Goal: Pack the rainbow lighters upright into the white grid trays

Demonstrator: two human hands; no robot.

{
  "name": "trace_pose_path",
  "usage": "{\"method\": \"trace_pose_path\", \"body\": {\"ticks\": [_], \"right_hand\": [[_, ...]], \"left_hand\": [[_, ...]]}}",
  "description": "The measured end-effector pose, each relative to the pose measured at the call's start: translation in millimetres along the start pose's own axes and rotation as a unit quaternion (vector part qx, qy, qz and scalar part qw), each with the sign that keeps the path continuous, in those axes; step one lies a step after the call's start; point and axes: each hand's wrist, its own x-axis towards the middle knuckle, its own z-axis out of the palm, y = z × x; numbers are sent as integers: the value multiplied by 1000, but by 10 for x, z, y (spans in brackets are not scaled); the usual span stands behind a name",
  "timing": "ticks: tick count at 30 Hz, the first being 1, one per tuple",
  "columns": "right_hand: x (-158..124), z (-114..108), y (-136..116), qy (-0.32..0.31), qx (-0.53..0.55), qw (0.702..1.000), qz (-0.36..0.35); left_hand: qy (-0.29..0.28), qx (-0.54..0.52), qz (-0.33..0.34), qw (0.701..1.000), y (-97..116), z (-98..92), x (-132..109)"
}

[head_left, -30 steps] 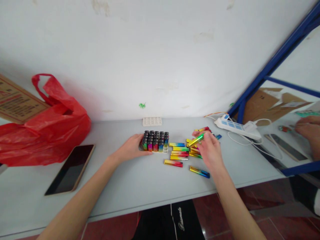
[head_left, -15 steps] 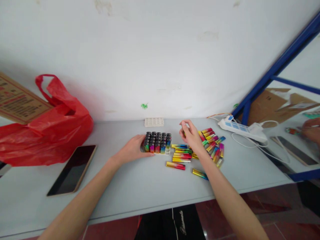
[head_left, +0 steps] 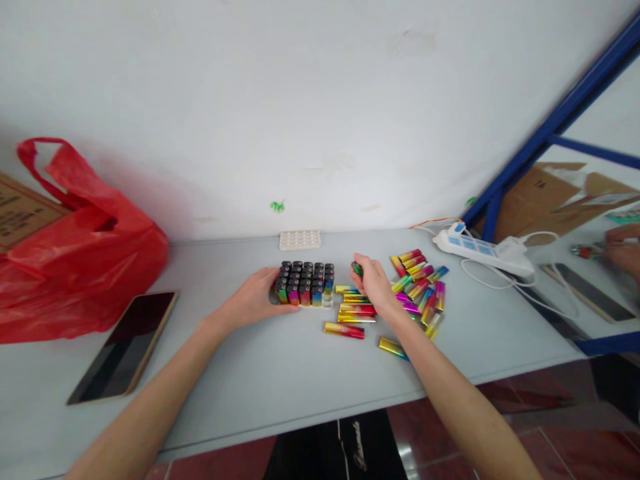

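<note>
Several lighters with black tops and shiny coloured bodies stand upright in tight rows. A pale tray edge shows under them, and a clear piece is at the front right corner. My left hand is wrapped round the left side of this block, thumb along the front. My right hand is closed, just right of the block and above the table. From its fingers pokes the dark and green end of a lighter; the rest is hidden. Shiny multicoloured lighter sleeves lie scattered beneath and around my right hand.
A white holed tray lies against the wall. On the left are a red plastic bag, a cardboard box and a phone. On the right are a white power strip, a blue frame and another person's hand.
My right hand has turned, and the dark and green lighter end now shows in its fingers. My left hand stays on the block. The whole view has shifted slightly.
</note>
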Motion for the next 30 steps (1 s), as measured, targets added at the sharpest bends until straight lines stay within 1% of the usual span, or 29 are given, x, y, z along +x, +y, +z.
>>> {"method": "trace_pose_path", "body": {"ticks": [3,7,10,14,19,22,25,27,30], "right_hand": [[-13,27,38,9,-22,1000,-19],[-47,41,48,-1,-27,999,-35],[-73,49,21,-13,-5,999,-31],[-88,57,-8,-17,-5,1000,-26],[-61,58,25,-12,-50,998,-38],[-49,42,43,-10,-62,997,-49],[-73,-4,14,-18,-59,994,-89],[-111,-50,-35,-38,-60,989,-127],[-176,-123,-122,-68,-101,976,-181]], "left_hand": [[-8,1,0,1000,9,-8,-4],[-6,-10,-4,1000,10,-6,-10],[2,-12,-7,1000,11,-2,-7],[-5,-9,-12,1000,26,-7,0],[2,-11,-9,1000,17,-6,-2],[-3,-9,-4,1000,8,-5,-4],[-8,0,-5,1000,11,-7,0],[-9,2,0,1000,15,-7,5],[-8,-12,12,1000,15,-4,12]]}}
